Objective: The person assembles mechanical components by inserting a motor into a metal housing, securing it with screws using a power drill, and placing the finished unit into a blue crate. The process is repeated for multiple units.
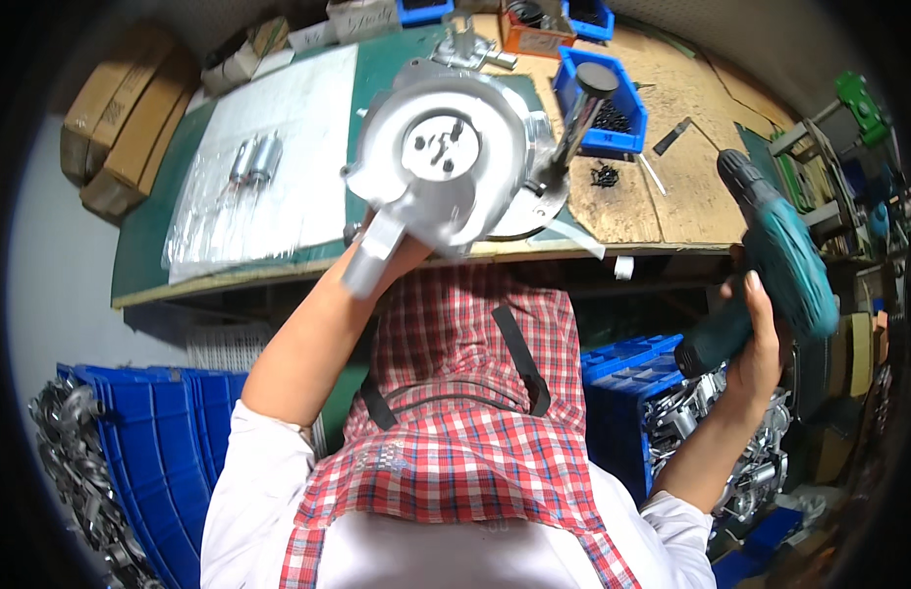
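Note:
My left hand [408,257] is under a round silver metal housing [505,142] and grips it above the bench's front edge. The housing faces me, with a round hub at its middle and a short square spout pointing down toward my forearm. Most of my left fingers are hidden behind it. Off to the right, my right hand [760,344] is wrapped round the grip of a teal and black cordless drill [787,257], its chuck pointing up and away over the bench. Behind the housing, a metal stand with an upright post [579,128] rises from a round base.
A blue bin [636,135] of small black screws stands beyond the post, with loose screws [604,176] nearby. On a plastic sheet [313,128] at left lie small metal cylinders [266,157]. Cardboard boxes [132,108] stand far left. Blue crates [161,461] of metal parts flank me below.

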The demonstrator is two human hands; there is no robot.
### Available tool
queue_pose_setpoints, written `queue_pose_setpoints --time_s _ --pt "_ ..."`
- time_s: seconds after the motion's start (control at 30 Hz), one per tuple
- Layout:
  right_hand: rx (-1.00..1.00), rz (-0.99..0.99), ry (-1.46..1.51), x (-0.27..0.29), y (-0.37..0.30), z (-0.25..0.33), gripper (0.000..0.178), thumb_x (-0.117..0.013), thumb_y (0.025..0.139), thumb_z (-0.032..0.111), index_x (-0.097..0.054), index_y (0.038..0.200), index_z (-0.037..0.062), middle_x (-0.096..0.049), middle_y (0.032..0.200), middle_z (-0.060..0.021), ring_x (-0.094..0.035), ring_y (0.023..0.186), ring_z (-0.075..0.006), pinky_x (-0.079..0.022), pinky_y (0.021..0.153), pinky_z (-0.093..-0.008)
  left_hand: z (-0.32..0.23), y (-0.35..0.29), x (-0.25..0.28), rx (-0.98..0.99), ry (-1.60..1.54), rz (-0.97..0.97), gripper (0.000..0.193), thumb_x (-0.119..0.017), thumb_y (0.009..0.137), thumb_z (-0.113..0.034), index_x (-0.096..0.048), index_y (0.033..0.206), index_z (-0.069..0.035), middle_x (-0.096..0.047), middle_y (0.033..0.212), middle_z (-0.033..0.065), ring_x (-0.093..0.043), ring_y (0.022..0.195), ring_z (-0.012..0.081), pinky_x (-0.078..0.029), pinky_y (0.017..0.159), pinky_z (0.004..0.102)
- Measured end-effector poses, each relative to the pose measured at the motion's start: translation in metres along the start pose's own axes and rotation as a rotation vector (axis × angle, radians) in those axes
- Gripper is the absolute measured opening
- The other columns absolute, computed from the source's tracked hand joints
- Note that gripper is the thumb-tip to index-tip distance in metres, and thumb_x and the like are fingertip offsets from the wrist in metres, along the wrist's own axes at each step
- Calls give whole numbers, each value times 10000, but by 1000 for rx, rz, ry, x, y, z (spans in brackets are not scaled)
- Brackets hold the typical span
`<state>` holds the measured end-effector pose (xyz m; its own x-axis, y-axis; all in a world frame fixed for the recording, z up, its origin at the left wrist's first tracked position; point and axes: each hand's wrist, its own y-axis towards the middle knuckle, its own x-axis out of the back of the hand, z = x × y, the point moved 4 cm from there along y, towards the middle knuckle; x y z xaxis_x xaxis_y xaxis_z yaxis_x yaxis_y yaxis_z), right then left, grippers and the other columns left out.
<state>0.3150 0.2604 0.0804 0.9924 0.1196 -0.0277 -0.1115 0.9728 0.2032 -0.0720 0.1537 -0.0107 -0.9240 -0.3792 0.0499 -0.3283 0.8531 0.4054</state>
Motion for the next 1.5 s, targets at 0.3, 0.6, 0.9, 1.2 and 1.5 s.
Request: queue_pose_setpoints --time_s 0.3,0.6,0.9,1.2,1.5 --pt "393 -6 -590 23 87 -67 527 -661 822 -52 -538 1333 -19 -669 1158 -166 -648 1045 -269 -487 937 -364 -15 92 -50 -266 177 24 340 -621 931 -67 -583 1267 -34 -598 1247 119 -552 1169 234 -448 990 380" --pt "476 52 -1232 5 166 -110 818 -611 750 -33 -378 1512 153 -599 1142 -250 -599 1011 -443 -501 880 -483 -5 72 -48 -165 309 29 327 -605 971 -122 -562 1287 -49 -576 1248 80 -520 1148 214 -426 997 358" --pt "367 119 -1561 0 189 -121 684 -658 807 -8 -478 1446 156 -562 1310 -191 -571 1154 -376 -459 987 -459 54 80 -47 -168 322 -188 404 -737 879 -212 -605 1229 -59 -664 1158 67 -598 1106 216 -458 974 354" --pt "1230 208 -906 -158 49 -34 234 -615 782 63 -708 996 78 -672 887 -50 -612 952 -221 -448 824 -362 -3 69 -41 91 459 27 318 -739 879 -181 -657 1129 -4 -695 1077 105 -633 965 202 -506 843 345" --pt "781 376 -957 -177 23 -79 142 -735 737 157 -628 771 70 -631 784 -93 -570 872 -289 -426 762 -415 11 76 -47 54 114 62 361 -682 835 24 -604 1186 3 -661 1133 88 -620 1044 185 -498 911 333"
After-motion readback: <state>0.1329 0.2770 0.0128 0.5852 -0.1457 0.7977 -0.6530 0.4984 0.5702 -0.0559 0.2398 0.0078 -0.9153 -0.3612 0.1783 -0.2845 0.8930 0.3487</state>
